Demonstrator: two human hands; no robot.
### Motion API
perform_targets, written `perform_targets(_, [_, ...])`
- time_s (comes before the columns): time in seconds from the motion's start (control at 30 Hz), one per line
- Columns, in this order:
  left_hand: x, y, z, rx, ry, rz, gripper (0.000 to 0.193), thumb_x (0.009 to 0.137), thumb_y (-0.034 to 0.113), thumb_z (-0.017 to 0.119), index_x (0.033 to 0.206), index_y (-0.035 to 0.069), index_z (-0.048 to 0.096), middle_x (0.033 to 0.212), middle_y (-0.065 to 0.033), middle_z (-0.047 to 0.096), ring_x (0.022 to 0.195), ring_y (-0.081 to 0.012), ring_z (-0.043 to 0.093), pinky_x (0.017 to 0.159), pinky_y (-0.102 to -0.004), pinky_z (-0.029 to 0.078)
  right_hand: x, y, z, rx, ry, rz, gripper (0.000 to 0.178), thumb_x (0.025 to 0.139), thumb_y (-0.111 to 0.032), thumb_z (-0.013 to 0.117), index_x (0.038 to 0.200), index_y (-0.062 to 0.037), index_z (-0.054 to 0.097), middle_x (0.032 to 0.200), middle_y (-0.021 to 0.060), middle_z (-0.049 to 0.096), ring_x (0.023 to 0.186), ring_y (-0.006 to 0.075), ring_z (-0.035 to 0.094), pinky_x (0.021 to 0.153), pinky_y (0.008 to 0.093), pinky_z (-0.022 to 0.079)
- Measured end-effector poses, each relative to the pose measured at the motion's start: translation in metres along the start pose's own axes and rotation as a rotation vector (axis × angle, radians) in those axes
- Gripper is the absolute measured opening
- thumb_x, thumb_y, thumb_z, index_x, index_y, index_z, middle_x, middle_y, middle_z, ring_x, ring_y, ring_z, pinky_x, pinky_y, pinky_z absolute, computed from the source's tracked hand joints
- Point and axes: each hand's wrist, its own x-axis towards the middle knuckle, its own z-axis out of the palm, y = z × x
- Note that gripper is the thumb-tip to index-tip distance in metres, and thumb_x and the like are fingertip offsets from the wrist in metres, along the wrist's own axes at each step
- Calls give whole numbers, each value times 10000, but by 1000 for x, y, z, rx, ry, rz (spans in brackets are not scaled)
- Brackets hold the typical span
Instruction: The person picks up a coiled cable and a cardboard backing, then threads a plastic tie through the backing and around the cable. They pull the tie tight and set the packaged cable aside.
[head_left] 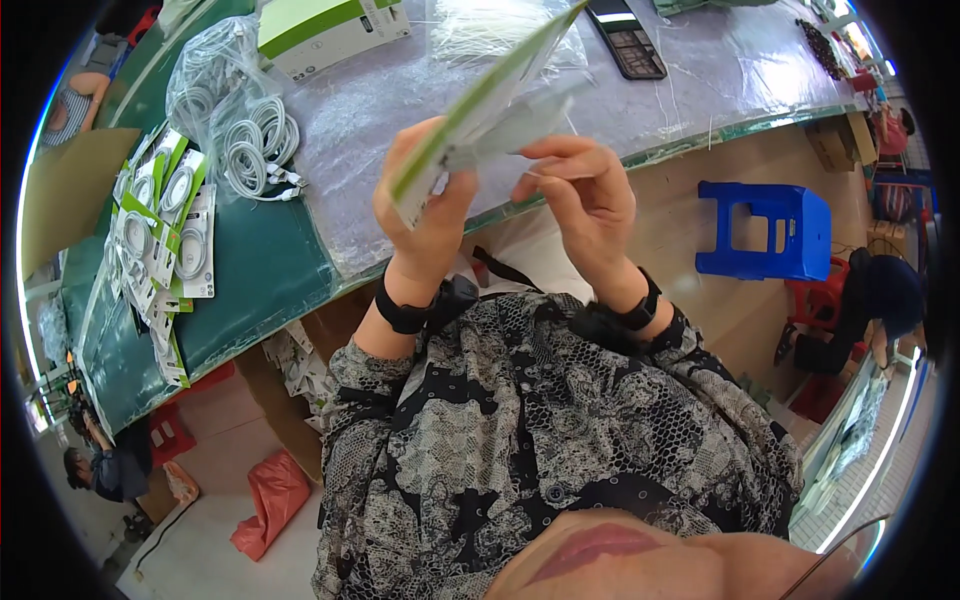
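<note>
Card (485, 102), flat, smooth, is slanting lengthwise up-right; I'm seeing left hand (422, 205) pinching it, right hand (592, 200) half-curled, fingertip grip unclear.

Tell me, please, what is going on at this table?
A person's left hand grips a green-and-white card package, held up tilted above the table edge. The right hand is raised beside it, fingers bent; whether it touches the package is unclear. Carded white cables lie piled at the left, near coiled white cables.
</note>
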Motion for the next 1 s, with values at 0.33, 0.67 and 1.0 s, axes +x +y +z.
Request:
perform_targets(0.33, [-12,-3,9,-221,184,-528,367,861,8,585,1212,19,479,1106,-96,564,888,-164,595,683,-285,522,41,-10,9,-797,-229,-395,142,782,56,651,910,-3,640,754,65,622,586,121,582,504,234,463])
perform_targets(0.67, [-9,-7,9,-614,234,-577,480,877,-17,564,1308,18,356,1211,-123,510,1022,-220,584,819,-383,566,41,-27,14,-1009,-268,-475,155,748,23,666,891,-34,653,718,71,592,550,196,563,490,281,453])
perform_targets(1.0, [-12,-8,15,-426,249,-438,411,850,-8,619,1223,-22,447,1147,-103,561,967,-171,594,784,-304,547,45,-30,13,-1041,-324,-452,145,749,6,663,886,-39,643,736,80,586,593,240,577,527,315,466])
